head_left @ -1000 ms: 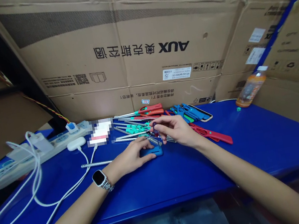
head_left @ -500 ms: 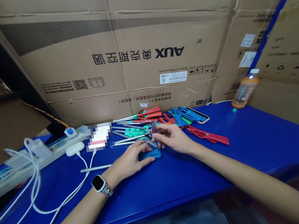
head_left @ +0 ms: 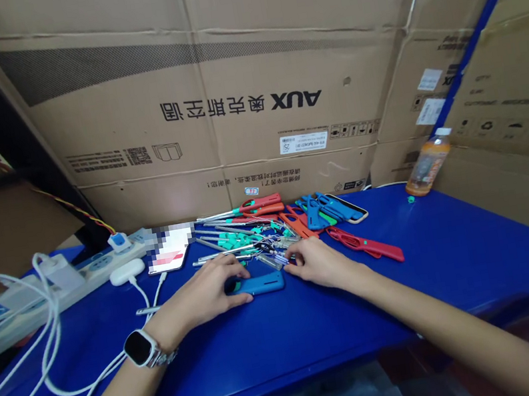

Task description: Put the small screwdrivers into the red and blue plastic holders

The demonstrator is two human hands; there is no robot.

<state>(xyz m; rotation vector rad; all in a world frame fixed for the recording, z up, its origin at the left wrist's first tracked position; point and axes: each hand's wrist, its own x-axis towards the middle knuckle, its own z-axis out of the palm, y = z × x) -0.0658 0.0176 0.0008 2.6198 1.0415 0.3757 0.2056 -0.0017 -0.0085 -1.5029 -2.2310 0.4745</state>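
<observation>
My left hand (head_left: 206, 292) lies curled over the left end of a blue tool handle (head_left: 261, 283) that rests flat on the blue table (head_left: 455, 247). My right hand (head_left: 316, 261) is low on the table at the handle's right, fingertips pinched together among loose metal shafts (head_left: 275, 258); what they pinch is too small to name. A smartwatch (head_left: 140, 348) sits on my left wrist. Just behind my hands lies a heap of screwdriver shafts with green collars (head_left: 230, 237) and red and blue handles (head_left: 318, 213).
A red handle piece (head_left: 369, 247) lies right of the heap. An orange bottle (head_left: 424, 164) stands at the back right. A power strip (head_left: 32, 297) with white cables, a white charger (head_left: 127, 271) and a phone (head_left: 168, 251) lie left. Cardboard boxes (head_left: 239, 107) wall the back.
My right hand came down from holding a small shaft upright above the blue handle to the tabletop beside it. My left hand slid left, uncovering most of the handle.
</observation>
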